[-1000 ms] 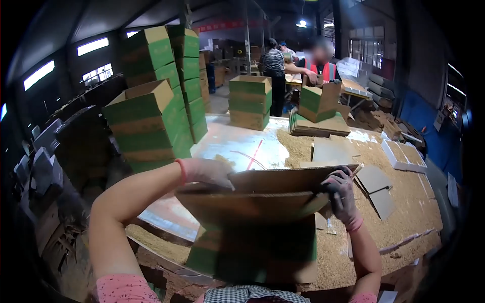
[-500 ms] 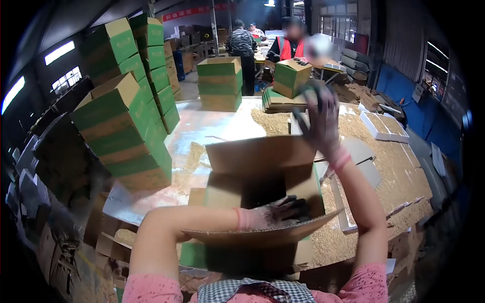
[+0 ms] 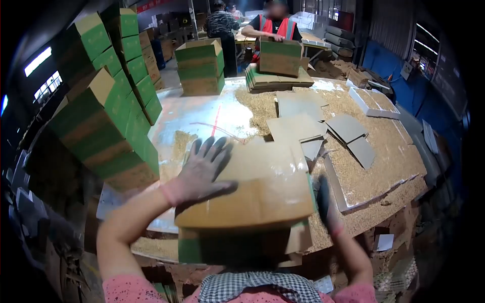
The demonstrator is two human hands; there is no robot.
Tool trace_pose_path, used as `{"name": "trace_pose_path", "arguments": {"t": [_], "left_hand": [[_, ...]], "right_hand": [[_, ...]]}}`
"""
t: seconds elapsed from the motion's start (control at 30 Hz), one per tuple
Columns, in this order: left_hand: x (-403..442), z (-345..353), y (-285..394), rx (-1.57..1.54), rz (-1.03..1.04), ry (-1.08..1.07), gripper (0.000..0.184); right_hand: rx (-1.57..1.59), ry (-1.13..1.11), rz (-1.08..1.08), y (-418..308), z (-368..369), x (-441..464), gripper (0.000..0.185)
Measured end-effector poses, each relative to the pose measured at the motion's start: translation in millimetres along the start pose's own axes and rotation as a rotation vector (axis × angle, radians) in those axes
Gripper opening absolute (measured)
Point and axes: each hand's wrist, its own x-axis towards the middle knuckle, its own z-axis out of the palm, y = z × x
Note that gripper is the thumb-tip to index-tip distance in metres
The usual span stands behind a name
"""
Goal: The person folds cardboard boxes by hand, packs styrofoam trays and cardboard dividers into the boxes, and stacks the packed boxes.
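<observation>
A green and brown cardboard box (image 3: 247, 189) stands right in front of me, its upper flaps folded over so the inside is hidden. My left hand (image 3: 204, 174), in a pale glove with dark fingertips, lies across the top's left part with fingers spread. Down along the box's right side is my right hand (image 3: 326, 202), also gloved. Its fingers look stretched out and point away from me, somewhat blurred; whether they touch the box I cannot tell.
Stacked green boxes (image 3: 108, 136) rise on the left, with another stack (image 3: 199, 68) behind. Flat cardboard pieces (image 3: 298, 123) and a sawdust-like filled white frame (image 3: 376, 171) lie right. Across the table, a person in a red vest (image 3: 278, 28) handles a box (image 3: 279, 56) on flattened cartons (image 3: 278, 81).
The box's raised flaps have come down over its opening. My left hand has moved from inside to the top left; my raised right hand has dropped to the right side.
</observation>
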Motion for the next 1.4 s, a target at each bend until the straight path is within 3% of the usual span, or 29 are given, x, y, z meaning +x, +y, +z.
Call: {"name": "trace_pose_path", "arguments": {"t": [0.03,0.1,0.2,0.23,0.3,0.4,0.47,0.5,0.53,0.6,0.63,0.7,0.73,0.8,0.87,0.9,0.97,1.03,1.13,1.2,1.27,1.3,1.4], "left_hand": [[-9,-2,-19,-0.101,0.005,0.005,0.083],[-38,-7,-43,-0.321,-0.015,0.030,0.072],[-74,-4,-59,-0.478,0.067,0.319,0.062],[-84,11,-45,-0.572,0.025,0.441,0.062],[-100,57,-4,-0.810,-0.176,0.583,0.061],[-114,89,20,-1.029,-0.374,0.568,0.059],[-124,75,6,-1.012,-0.400,0.564,0.058],[-127,66,-5,-0.964,-0.396,0.568,0.058],[-126,56,-12,-0.914,-0.382,0.566,0.057],[-112,47,-15,-0.952,-0.419,0.518,0.056],[-103,33,-4,-1.073,-0.486,0.458,0.058],[-91,20,4,-1.235,-0.553,0.377,0.053],[-93,24,5,-1.274,-0.506,0.397,0.046],[-104,34,4,-1.342,-0.421,0.465,0.034],[-128,51,-17,-1.361,-0.486,0.475,0.035],[-133,60,-24,-1.308,-0.470,0.504,0.036],[-132,63,-31,-1.274,-0.468,0.442,0.044],[-120,43,-20,-1.224,-0.566,0.291,0.049],[-113,47,-15,-1.069,-0.708,0.316,0.043],[-116,50,-13,-0.985,-0.764,0.375,0.040],[-103,36,-1,-1.037,-0.782,0.353,0.044],[-81,0,24,-1.200,-0.978,0.216,0.048],[-93,11,12,-1.190,-1.007,0.260,0.048]], "right_hand": [[0.011,0.037,0.184,41,-2,-24,0.055],[-0.042,-0.056,0.036,86,11,-66,0.056],[0.565,-0.114,0.158,-6,50,-42,0.052],[0.366,-0.179,-0.136,-60,55,-16,0.050],[-0.138,-0.292,-0.483,-168,85,-2,0.035],[-1.030,-0.415,-0.869,-213,175,7,0.031],[-1.263,-0.550,-0.844,-166,228,-6,0.019],[-1.125,-0.606,-0.959,-105,245,-4,0.021],[-1.122,-0.723,-0.926,-52,261,-12,0.021],[-1.005,-0.784,-0.977,-33,269,-46,0.025],[-1.049,-0.757,-0.943,-48,244,-47,0.025],[-0.586,-0.433,-0.814,-95,168,-51,0.031],[-0.626,-0.196,-0.885,-88,99,-43,0.037],[-0.599,0.582,-0.744,-53,-32,-28,0.043],[-0.471,1.220,-0.410,21,-160,-13,0.049],[-0.477,1.307,-0.169,65,-213,-10,0.057],[-0.670,1.203,0.341,143,-276,-6,0.075],[-0.869,1.099,0.597,181,-292,3,0.095],[-1.046,1.208,0.385,106,-215,-5,0.096],[-0.365,1.257,0.076,137,-219,18,0.090],[0.187,1.189,-0.245,160,-237,30,0.099],[0.337,1.126,-0.208,160,-247,23,0.098],[0.627,0.908,-0.208,112,-249,-1,0.071]]}}
